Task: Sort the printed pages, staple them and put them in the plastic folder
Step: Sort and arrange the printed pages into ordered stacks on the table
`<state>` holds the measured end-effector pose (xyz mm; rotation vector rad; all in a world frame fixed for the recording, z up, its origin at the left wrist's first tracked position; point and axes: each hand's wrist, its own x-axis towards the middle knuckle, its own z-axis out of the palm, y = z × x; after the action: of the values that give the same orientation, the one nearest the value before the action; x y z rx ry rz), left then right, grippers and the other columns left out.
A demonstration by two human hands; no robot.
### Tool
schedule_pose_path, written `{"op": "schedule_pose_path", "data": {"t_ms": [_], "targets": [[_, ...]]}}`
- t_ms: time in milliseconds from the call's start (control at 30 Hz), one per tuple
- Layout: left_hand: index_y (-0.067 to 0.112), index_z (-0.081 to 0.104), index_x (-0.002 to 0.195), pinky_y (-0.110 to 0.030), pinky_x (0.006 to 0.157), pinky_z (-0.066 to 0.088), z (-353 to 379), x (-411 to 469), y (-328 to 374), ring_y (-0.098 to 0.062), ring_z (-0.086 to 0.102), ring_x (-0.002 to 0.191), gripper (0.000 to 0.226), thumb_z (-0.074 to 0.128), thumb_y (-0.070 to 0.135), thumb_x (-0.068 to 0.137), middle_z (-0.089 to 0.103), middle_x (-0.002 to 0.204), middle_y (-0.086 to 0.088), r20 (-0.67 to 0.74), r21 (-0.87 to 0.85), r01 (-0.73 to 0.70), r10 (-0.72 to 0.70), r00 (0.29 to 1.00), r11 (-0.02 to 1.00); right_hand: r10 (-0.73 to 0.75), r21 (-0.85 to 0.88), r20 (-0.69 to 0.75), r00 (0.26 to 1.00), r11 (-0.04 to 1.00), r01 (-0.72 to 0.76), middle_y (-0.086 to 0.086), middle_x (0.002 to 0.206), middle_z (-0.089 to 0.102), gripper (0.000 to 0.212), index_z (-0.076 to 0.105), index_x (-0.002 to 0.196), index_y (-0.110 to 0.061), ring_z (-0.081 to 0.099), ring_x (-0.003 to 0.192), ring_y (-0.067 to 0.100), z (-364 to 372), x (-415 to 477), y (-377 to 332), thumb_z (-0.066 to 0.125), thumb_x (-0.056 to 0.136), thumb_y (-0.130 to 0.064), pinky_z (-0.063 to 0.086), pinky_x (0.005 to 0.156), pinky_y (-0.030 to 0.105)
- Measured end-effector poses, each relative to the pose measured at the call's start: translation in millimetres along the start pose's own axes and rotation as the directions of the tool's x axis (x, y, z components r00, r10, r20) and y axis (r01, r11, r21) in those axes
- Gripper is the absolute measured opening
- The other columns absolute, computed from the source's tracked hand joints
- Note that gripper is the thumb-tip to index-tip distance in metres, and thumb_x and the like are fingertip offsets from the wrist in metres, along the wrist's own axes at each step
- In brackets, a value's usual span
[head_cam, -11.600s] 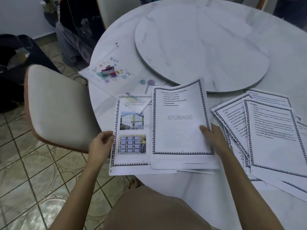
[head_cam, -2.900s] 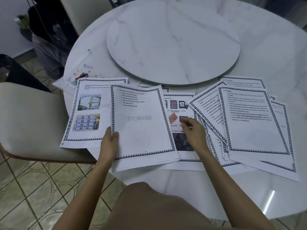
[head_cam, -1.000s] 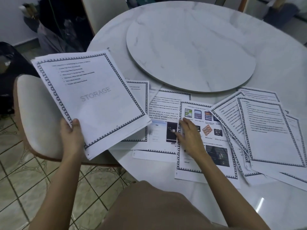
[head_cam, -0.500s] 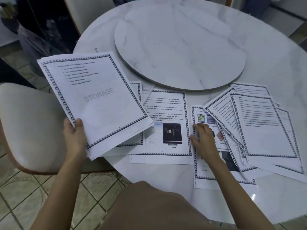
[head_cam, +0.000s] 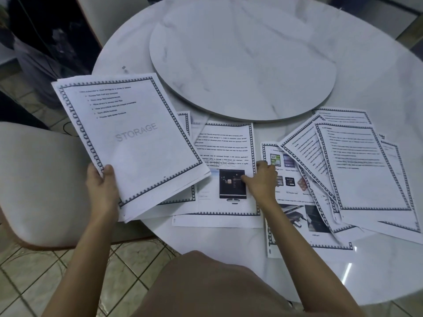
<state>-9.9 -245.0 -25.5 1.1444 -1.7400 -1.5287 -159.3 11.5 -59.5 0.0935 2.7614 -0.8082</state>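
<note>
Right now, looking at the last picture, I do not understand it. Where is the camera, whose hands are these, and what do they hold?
There is no machine here: a person works with bare hands, and the camera sits on their head, looking down. The left hand holds a stack of pages, lifted and tilted, with STORAGE printed on top. The right hand has its thumb on the page with a monitor picture, which lies flat on the white table; whether it pinches that page, I cannot tell. A fan of pages lies at the right. Behind is a round turntable.
</note>
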Motion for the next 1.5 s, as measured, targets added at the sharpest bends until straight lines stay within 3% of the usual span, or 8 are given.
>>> {"op": "schedule_pose_path", "data": {"t_ms": [167,333,667,800,967,1233,1367,1500], "targets": [[0.011,0.044,0.115,-0.001,0.063,0.042,0.1,-0.7,-0.6,0.004,0.050,0.078,0.019,0.035,0.012,0.099,0.052,0.104,0.001,0.002,-0.001,0.002,-0.002,1.000,1.000,-0.070,0.204,-0.008,0.997,0.976,0.070,0.011,0.070,0.047,0.020,0.049,0.074,-0.004,0.041,0.066,0.020,-17.1,2.1,2.0,0.056,0.088,-0.016,0.028,0.051,0.019],[0.017,0.041,0.108,-0.001,0.062,0.043,1.5,-2.6,0.8,0.004,0.050,0.078,0.012,0.035,0.012,0.099,0.050,0.090,0.017,0.008,0.006,-0.012,0.012,1.000,1.000,-0.076,0.295,-0.005,0.997,0.953,0.074,0.013,0.084,0.067,0.019,0.065,0.091,-0.001,0.063,0.076,0.026,-54.1,1.3,9.9,0.054,0.091,-0.015,0.052,0.074,0.036],[0.017,0.042,0.108,-0.006,0.067,0.044,3.9,-12.6,-2.3,0.002,0.050,0.079,0.013,0.036,0.010,0.099,0.051,0.090,0.016,0.022,-0.015,-0.016,0.017,1.000,1.000,-0.106,0.381,0.019,0.994,0.920,0.091,0.012,0.085,0.069,0.015,0.065,0.095,-0.005,0.060,0.071,0.022,-149.4,-7.5,61.4,0.057,0.089,-0.017,0.046,0.069,0.030],[0.017,0.045,0.111,-0.033,0.088,0.047,5.5,-18.8,-9.1,-0.018,0.055,0.098,0.015,0.036,0.014,0.099,0.057,0.104,0.001,0.065,0.009,0.045,-0.045,0.997,0.999,-0.056,0.432,-0.028,0.998,0.900,0.063,0.009,0.097,0.067,0.025,0.062,0.107,-0.006,0.064,0.077,0.015,-162.3,-4.8,66.0,0.057,0.090,-0.023,0.050,0.075,0.027],[0.010,0.029,0.142,-0.039,0.106,0.036,20.6,-36.9,-15.0,-0.024,0.045,0.126,0.043,0.035,0.019,0.100,0.042,0.141,-0.006,0.174,0.027,0.166,-0.168,0.970,0.986,-0.091,0.508,-0.046,0.995,0.855,0.102,-0.009,0.078,0.060,0.005,0.056,0.096,-0.017,0.056,0.067,0.004,-147.6,-3.6,47.1,0.055,0.091,-0.018,0.046,0.060,0.014],[0.013,0.017,0.148,-0.031,0.092,0.039,46.4,-73.2,-20.3,-0.025,0.045,0.124,0.050,0.033,0.022,0.101,0.036,0.146,-0.004,0.341,0.106,0.284,-0.304,0.890,0.953,-0.198,0.468,0.142,0.970,0.877,0.110,-0.001,0.080,0.069,0.012,0.065,0.088,-0.015,0.067,0.063,0.007,-81.0,-2.7,28.5,0.053,0.092,-0.016,0.052,0.060,0.023],[0.014,0.016,0.148,-0.037,0.113,0.025,53.6,-86.2,-27.4,-0.025,0.026,0.140,0.055,0.030,0.036,0.100,0.022,0.154,-0.005,0.339,0.125,0.305,-0.329,0.881,0.944,-0.159,0.455,0.132,0.978,0.887,0.082,0.005,0.090,0.068,0.018,0.065,0.099,-0.007,0.065,0.080,0.020,-40.5,-16.8,22.7,0.051,0.093,-0.017,0.054,0.075,0.030],[0.014,0.030,0.143,-0.044,0.107,0.037,56.2,-94.3,-27.7,-0.028,0.042,0.130,0.049,0.038,0.033,0.098,0.041,0.145,-0.008,0.388,0.146,0.251,-0.289,0.875,0.957,-0.235,0.397,0.116,0.965,0.902,0.172,0.012,0.086,0.067,0.018,0.065,0.095,-0.003,0.058,0.076,0.022,-21.6,-28.1,19.3,0.052,0.092,-0.016,0.041,0.064,0.012]]}}
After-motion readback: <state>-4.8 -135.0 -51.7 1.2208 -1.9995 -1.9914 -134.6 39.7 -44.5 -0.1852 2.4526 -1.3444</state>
